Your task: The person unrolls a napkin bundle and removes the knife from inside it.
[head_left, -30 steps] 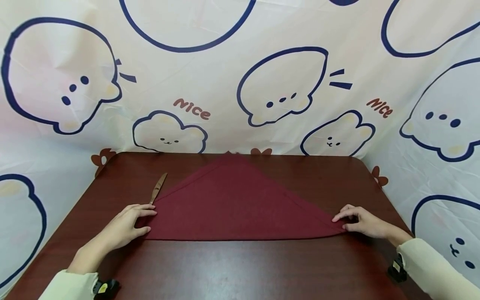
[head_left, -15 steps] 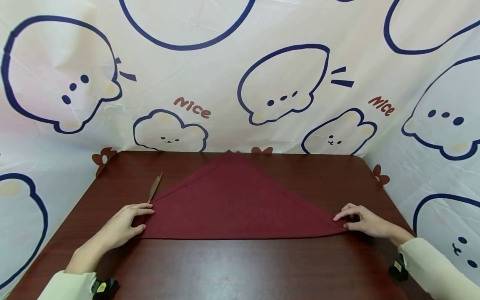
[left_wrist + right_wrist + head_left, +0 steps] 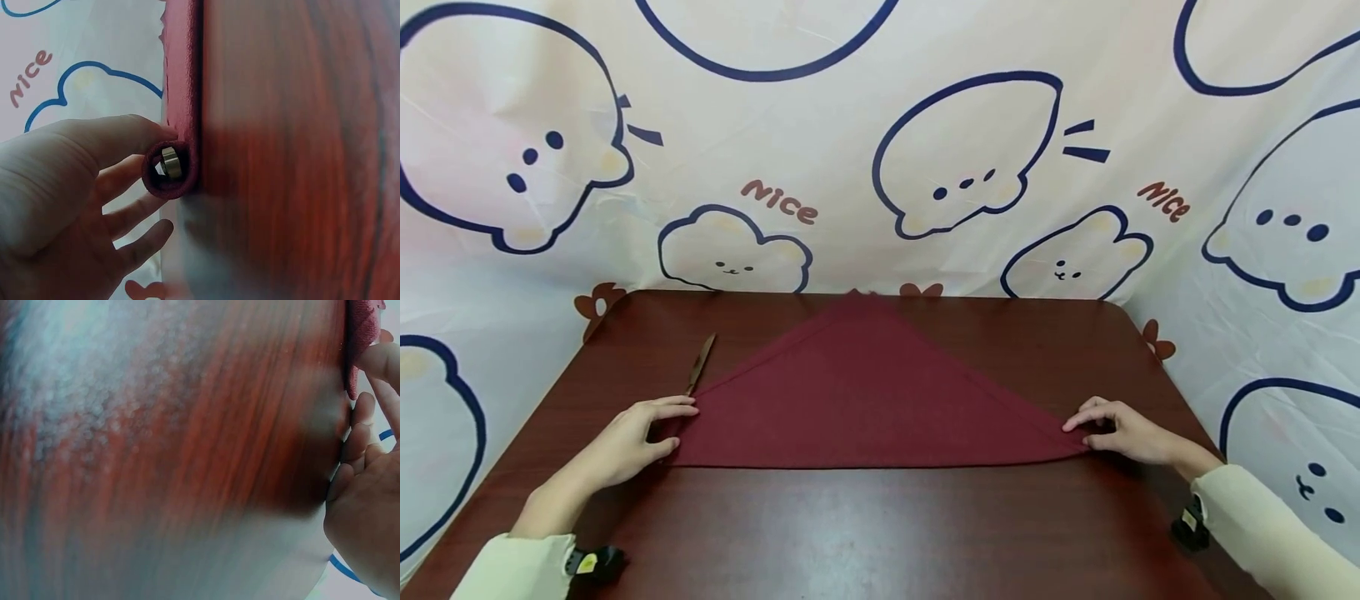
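A dark red cloth napkin [image 3: 872, 392] lies folded in a triangle, its point toward the far edge of the table. My left hand [image 3: 625, 437] holds its left end, thumb near the front fold and fingertips higher up. There the cloth curls into a roll [image 3: 190, 81], and a metal end [image 3: 170, 162] shows inside it. A gold-coloured knife blade [image 3: 702, 364] sticks out beyond my left fingertips; its lower part is hidden by hand and cloth. At the right corner, my right hand [image 3: 1123, 429] pinches the cloth [image 3: 362, 347] between thumb and forefinger.
The brown wooden table [image 3: 880, 533] has rounded far corners. Behind and beside it hangs a pale sheet [image 3: 835, 150] printed with cartoon outlines. Dark wrist cameras sit at both sleeves.
My left hand has shifted slightly left with the knife, and the napkin's left end reaches farther left. My right hand stays at the right corner. The head view has tilted down a little.
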{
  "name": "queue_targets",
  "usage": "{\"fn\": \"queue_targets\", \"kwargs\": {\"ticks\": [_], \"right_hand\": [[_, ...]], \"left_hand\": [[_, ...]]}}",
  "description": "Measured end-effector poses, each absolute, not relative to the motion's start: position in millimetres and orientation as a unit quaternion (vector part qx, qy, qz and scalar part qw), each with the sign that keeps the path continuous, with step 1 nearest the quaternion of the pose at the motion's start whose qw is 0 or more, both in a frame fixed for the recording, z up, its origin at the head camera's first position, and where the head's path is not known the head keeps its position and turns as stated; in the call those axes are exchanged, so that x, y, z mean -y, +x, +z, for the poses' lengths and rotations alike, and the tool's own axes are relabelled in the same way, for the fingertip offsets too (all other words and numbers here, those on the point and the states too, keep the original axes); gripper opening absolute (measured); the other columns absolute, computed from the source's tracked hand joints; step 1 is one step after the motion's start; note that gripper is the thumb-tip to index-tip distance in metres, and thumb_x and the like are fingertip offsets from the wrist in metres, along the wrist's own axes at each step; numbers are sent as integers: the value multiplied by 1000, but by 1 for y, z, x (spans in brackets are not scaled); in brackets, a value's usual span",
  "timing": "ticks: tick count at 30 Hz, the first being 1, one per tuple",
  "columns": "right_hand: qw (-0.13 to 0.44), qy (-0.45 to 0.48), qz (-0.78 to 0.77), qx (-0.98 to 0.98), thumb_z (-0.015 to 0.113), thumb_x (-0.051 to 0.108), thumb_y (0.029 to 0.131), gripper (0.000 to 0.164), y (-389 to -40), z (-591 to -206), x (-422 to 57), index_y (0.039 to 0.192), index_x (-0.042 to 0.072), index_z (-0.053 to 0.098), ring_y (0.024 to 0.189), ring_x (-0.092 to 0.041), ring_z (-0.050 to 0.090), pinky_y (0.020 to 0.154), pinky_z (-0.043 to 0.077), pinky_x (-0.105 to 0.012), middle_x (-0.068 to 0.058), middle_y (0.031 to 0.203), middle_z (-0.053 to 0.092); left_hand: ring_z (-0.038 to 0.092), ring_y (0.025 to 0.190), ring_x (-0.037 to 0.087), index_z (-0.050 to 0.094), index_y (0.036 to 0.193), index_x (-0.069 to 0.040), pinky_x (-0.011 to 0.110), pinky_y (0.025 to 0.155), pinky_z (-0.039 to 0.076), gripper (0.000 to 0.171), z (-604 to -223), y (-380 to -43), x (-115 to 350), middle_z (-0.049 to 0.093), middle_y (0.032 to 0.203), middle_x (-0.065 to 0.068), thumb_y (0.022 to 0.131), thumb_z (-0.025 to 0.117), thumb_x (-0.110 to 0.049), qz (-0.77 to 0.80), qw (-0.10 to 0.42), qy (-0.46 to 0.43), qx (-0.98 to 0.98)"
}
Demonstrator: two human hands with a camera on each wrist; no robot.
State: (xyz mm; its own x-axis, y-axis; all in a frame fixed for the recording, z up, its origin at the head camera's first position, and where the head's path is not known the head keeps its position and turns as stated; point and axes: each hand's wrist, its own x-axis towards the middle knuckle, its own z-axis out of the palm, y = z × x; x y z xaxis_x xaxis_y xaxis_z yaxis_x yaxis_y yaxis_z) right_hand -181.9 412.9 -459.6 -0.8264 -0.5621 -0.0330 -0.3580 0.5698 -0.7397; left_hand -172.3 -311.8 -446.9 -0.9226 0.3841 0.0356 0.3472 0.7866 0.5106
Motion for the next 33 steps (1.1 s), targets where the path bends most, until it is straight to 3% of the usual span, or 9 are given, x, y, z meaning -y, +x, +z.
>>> {"fn": "queue_targets", "kwargs": {"ticks": [5, 8, 12, 14, 16, 33], "right_hand": [[130, -270, -380, -875, 66, 3, 95, 23, -182, -459, -414, 115, 10, 74, 98, -4, 53, 78, 44, -22, -3, 107, 63], [131, -270, -380, -875, 66, 3, 95, 24, -182, -459, -414, 115, 10, 74, 98, -3, 53, 78, 44, -21, -2, 107, 63], [130, -271, -378, -876, 66, 2, 94, 24, -183, -459, -415, 115, 10, 74, 98, -3, 52, 79, 43, -21, -3, 107, 63], [131, -272, -378, -875, 66, 2, 94, 24, -183, -459, -414, 115, 10, 74, 98, -3, 52, 79, 43, -21, -3, 106, 63], [132, -273, -377, -875, 67, 3, 94, 23, -184, -459, -414, 115, 10, 74, 98, -3, 52, 79, 43, -21, -2, 106, 63], [145, -261, -380, -876, 66, 3, 94, 23, -185, -460, -414, 115, 10, 74, 97, -5, 52, 79, 44, -21, -7, 107, 63]], "left_hand": [[51, 130, 52, 68, 126, -4, 66, 96, 45, 42, -447, -172, 315, 57, 140, 28, 84, 73, 2, 275, 33, 185, -943], [52, 129, 49, 68, 127, -7, 46, 99, 48, 43, -448, -173, 319, 58, 140, 25, 85, 74, -1, 274, 29, 185, -943], [51, 130, 2, 69, 126, -13, 10, 90, 38, 43, -452, -174, 326, 61, 139, 21, 85, 76, -4, 278, 7, 199, -940], [41, 124, -17, 70, 126, -13, 3, 87, 34, 42, -453, -174, 330, 62, 138, 22, 85, 76, -5, 285, -2, 208, -936], [32, 119, -27, 69, 126, -13, 2, 87, 33, 42, -454, -174, 332, 62, 137, 23, 85, 76, -4, 291, -4, 212, -933], [27, 115, -32, 65, 132, -11, 0, 84, 31, 46, -451, -174, 346, 59, 139, 26, 87, 74, -5, 306, 16, 188, -933]]}}
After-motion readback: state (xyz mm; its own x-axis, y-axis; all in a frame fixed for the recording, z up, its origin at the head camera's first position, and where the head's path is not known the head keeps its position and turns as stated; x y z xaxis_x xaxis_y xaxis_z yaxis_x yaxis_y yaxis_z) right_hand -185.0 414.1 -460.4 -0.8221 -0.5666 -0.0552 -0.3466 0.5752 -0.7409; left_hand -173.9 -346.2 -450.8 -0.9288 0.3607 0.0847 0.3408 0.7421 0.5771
